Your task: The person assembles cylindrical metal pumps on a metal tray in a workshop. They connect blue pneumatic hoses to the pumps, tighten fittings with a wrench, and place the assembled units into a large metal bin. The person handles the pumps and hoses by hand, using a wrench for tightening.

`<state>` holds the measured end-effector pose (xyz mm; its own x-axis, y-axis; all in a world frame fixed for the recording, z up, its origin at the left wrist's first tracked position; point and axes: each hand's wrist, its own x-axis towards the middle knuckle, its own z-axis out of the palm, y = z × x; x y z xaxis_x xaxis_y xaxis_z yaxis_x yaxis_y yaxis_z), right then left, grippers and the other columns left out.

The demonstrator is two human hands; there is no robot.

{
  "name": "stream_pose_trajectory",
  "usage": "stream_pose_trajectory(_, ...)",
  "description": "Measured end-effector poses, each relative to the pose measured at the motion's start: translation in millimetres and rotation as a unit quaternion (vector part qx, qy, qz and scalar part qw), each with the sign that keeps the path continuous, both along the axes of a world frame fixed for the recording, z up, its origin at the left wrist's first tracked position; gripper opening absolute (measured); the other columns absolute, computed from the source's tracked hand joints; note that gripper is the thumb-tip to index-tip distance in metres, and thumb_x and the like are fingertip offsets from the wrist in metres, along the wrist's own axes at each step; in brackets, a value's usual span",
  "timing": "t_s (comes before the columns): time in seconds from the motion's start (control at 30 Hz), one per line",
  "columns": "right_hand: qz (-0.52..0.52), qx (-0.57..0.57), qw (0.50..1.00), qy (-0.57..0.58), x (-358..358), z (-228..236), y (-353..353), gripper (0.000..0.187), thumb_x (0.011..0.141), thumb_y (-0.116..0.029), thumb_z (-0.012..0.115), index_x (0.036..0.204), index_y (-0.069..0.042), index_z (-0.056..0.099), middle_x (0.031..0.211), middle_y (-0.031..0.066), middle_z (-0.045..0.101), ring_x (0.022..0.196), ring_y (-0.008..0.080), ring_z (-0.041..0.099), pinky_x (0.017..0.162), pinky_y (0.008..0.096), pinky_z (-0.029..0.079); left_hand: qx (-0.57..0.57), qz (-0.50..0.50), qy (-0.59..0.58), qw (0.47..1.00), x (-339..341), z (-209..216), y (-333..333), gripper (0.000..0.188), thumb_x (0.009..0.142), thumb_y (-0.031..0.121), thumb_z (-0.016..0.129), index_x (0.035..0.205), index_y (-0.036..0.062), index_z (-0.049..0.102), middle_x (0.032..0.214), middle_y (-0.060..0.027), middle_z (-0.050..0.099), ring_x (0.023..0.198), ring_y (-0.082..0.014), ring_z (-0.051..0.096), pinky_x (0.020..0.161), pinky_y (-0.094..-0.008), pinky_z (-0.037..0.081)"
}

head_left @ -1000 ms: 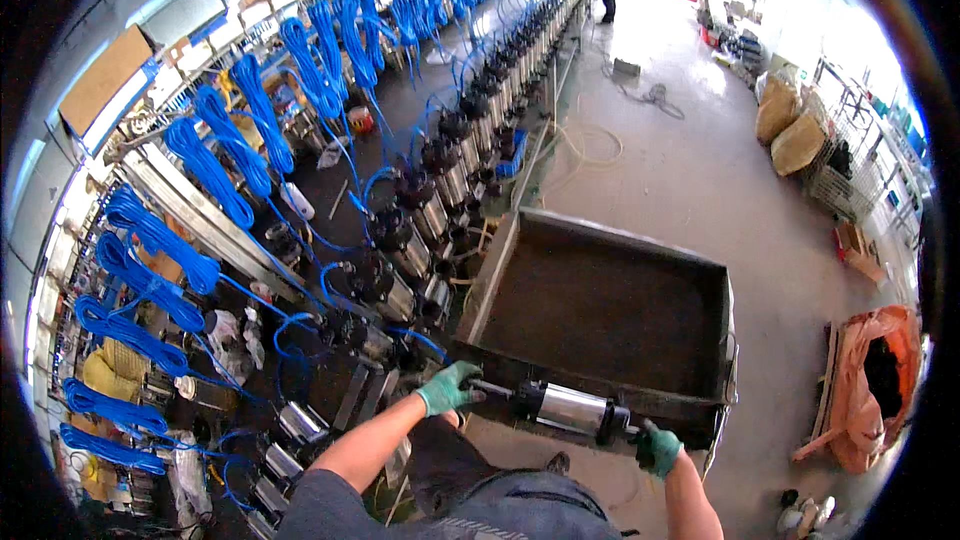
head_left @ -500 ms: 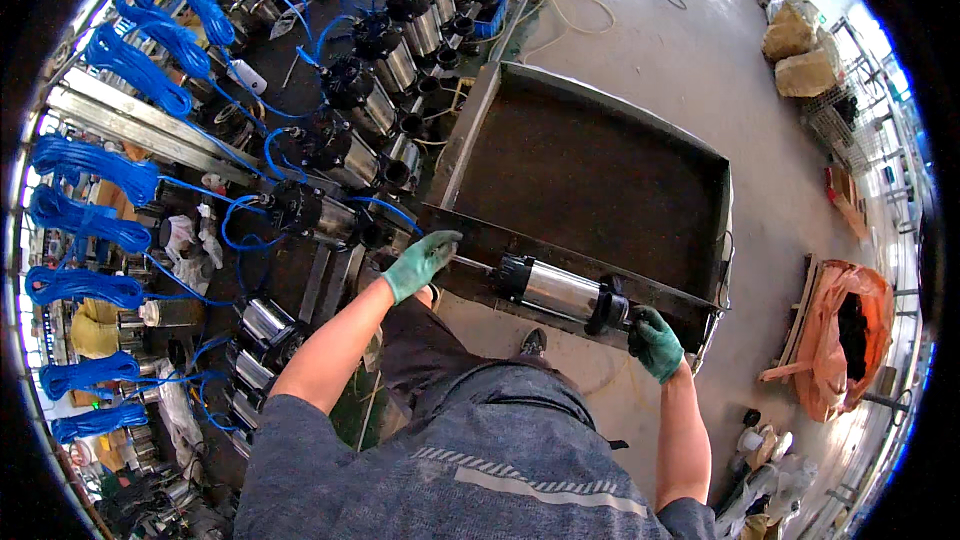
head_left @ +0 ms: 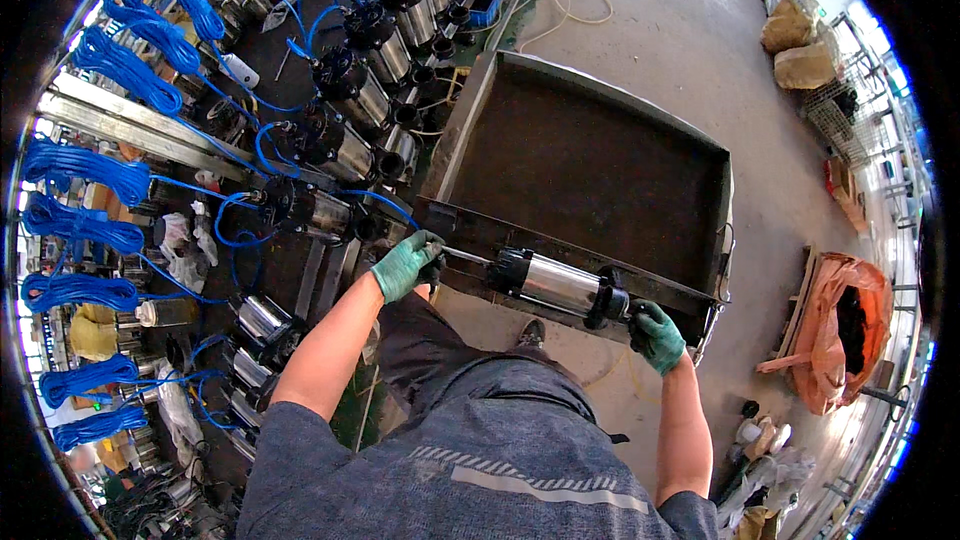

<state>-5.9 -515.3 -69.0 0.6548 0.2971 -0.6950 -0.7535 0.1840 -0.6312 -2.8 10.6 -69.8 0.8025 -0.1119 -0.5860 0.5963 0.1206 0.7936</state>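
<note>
The left hand (head_left: 405, 267), gloved in green, closes its fingers around the end of a thin shaft (head_left: 466, 256) on a silver-and-black motor (head_left: 558, 282), while the right hand (head_left: 657, 336), gloved alike, curls tightly around the opposite end. The motor lies sideways between them at the near edge of a dark metal tray (head_left: 590, 160). To the left, other motors (head_left: 365, 105) line up toward the far side, beside coiled blue cables (head_left: 88, 170). To the right, an orange sack (head_left: 815, 325) sits open.
</note>
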Motion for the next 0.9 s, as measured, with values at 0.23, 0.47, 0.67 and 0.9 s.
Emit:
stream_pose_trajectory(0.23, -0.004, 0.021, 1.000, -0.004, -1.5, -7.9, -8.6, 0.033, 0.096, -0.018, 0.066, 0.128, -0.011, 0.058, 0.083, 0.0021, 0.061, 0.064, 0.0147, 0.057, 0.053, 0.0297, 0.046, 0.233, -0.051, -0.055, 0.969, 17.7, -20.1, 22.3, 0.044, 0.100, 0.055, 0.055, 0.094, 0.0125, 0.068, 0.067, 0.0021, 0.056, 0.058, -0.0098, 0.051, 0.052, -0.0279, 0.040)
stream_pose_trajectory(0.47, -0.005, 0.004, 1.000, -0.004, 0.4, -3.2, -2.3, 0.028, 0.098, -0.024, 0.063, 0.123, -0.010, 0.061, 0.080, 0.0027, 0.061, 0.062, 0.0155, 0.056, 0.052, 0.0298, 0.045, 0.282, 0.095, -0.064, 0.952, 42.0, -31.4, 34.0, 0.047, 0.098, 0.052, 0.061, 0.084, 0.0079, 0.065, 0.064, -0.0033, 0.057, 0.058, -0.0160, 0.052, 0.056, -0.0351, 0.042)
stream_pose_trajectory(0.67, -0.061, -0.031, 0.992, 0.104, 6.7, -4.3, 1.5, 0.026, 0.101, -0.038, 0.054, 0.111, -0.017, 0.066, 0.078, -0.0012, 0.063, 0.061, 0.0125, 0.056, 0.050, 0.0269, 0.041, 0.457, 0.147, -0.089, 0.872, 30.4, -18.9, 23.4, 0.032, 0.092, 0.022, 0.071, 0.111, 0.0013, 0.055, 0.095, -0.0109, 0.065, 0.085, -0.0275, 0.063, 0.081, -0.0413, 0.049)
stream_pose_trajectory(0.9, 0.064, -0.018, 0.998, 0.015, 18.2, 23.2, 8.4, 0.038, 0.095, -0.025, 0.067, 0.129, -0.013, 0.059, 0.090, 0.0003, 0.065, 0.071, 0.0117, 0.058, 0.056, 0.0282, 0.049, 0.096, 0.316, -0.122, 0.936, 39.7, -14.7, 17.9, 0.036, 0.100, 0.023, 0.061, 0.132, 0.0134, 0.047, 0.097, -0.0060, 0.064, 0.070, -0.0161, 0.064, 0.063, -0.0315, 0.054)
